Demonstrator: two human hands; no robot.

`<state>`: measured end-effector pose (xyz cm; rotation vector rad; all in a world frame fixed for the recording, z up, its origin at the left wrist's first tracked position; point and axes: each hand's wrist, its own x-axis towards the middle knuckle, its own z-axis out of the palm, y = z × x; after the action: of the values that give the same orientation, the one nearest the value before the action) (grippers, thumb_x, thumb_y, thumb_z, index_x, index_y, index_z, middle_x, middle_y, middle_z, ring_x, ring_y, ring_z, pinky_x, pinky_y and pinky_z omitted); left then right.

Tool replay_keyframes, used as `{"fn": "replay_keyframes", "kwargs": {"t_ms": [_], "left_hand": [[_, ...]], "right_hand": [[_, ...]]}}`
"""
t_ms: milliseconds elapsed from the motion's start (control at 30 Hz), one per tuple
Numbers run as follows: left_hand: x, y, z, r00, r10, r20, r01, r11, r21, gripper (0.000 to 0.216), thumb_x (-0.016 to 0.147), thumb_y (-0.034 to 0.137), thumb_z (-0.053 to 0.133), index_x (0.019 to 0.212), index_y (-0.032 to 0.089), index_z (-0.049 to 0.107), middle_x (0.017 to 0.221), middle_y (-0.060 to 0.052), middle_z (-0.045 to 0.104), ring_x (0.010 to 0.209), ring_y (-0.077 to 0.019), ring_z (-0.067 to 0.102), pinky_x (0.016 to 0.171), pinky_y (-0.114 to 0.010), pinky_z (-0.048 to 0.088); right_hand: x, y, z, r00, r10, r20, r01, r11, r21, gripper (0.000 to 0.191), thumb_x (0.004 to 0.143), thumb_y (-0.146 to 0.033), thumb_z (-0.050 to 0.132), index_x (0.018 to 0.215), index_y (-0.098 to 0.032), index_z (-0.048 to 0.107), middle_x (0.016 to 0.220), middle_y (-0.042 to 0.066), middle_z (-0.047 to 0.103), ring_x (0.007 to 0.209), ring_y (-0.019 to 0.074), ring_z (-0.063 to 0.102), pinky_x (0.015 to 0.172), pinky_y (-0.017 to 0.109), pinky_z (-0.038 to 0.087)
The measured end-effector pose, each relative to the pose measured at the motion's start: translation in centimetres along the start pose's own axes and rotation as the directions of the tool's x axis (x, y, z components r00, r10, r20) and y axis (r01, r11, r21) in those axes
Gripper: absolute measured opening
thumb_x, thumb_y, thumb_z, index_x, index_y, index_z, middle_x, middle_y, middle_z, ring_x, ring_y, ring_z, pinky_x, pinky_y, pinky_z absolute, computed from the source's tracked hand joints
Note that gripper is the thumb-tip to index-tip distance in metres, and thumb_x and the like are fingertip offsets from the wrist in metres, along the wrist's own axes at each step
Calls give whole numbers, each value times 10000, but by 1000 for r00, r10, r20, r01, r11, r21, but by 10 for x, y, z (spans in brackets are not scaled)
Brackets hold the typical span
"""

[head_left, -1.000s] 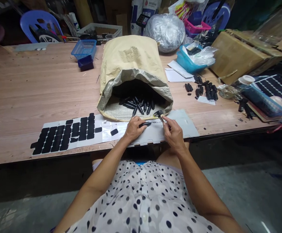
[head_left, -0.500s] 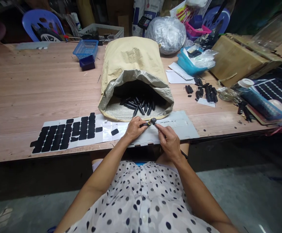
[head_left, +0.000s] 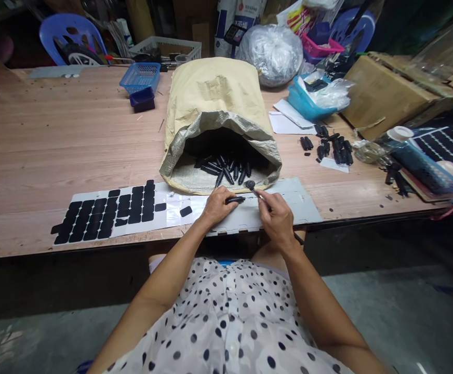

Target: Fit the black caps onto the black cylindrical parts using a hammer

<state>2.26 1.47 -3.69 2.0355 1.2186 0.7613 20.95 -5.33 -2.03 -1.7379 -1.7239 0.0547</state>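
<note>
My left hand is closed around a slim black tube-like piece, whose end sticks out to the right. My right hand pinches the thin handle of a small tool with a dark round head. That head is up and to the right of the black piece, apart from it, near the mouth of a beige woven sack. Several similar black pieces lie inside the sack's opening. Under both hands is a flat grey board.
Black rounded stickers on a white sheet lie to the left. More black parts are at the right, by a cardboard box and a turquoise basket. Blue baskets stand behind left; the table's front edge runs close by.
The tool's round head has moved up and right, away from the black piece it was at. My right hand has shifted slightly right; my left hand keeps its hold.
</note>
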Motion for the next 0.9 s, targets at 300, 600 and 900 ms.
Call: {"fn": "replay_keyframes", "kwargs": {"t_ms": [300, 600, 900], "left_hand": [[-2, -2, -4, 1000, 8, 30, -8, 1000, -7, 294, 1005, 245, 460, 783, 212, 649, 869, -29, 626, 892, -203, 570, 884, -355, 473], [-5, -1, -9, 999, 14, 43, -13, 1000, -25, 324, 1006, 303, 457, 725, 221, 595, 855, -30, 625, 873, -206, 547, 829, -343, 467], [-3, -3, -11, 998, 37, 41, -36, 999, -35, 332, 994, 270, 445, 697, 217, 581, 815, -32, 616, 853, -204, 549, 830, -348, 470]], "right_hand": [[28, 43, 19, 992, 117, -51, -126, 953, -275, 300, 933, -251, 520, 1114, -251, 760, 892, 84, 598, 854, 235, 475, 711, 328, 316], [23, 38, 21, 996, 86, -26, -90, 946, -313, 318, 947, -232, 501, 1168, -249, 729, 925, 89, 572, 888, 239, 444, 719, 331, 291], [25, 40, 23, 997, 74, -30, -80, 939, -333, 311, 937, -222, 527, 1164, -248, 738, 924, 89, 592, 892, 241, 462, 710, 332, 287]]}}
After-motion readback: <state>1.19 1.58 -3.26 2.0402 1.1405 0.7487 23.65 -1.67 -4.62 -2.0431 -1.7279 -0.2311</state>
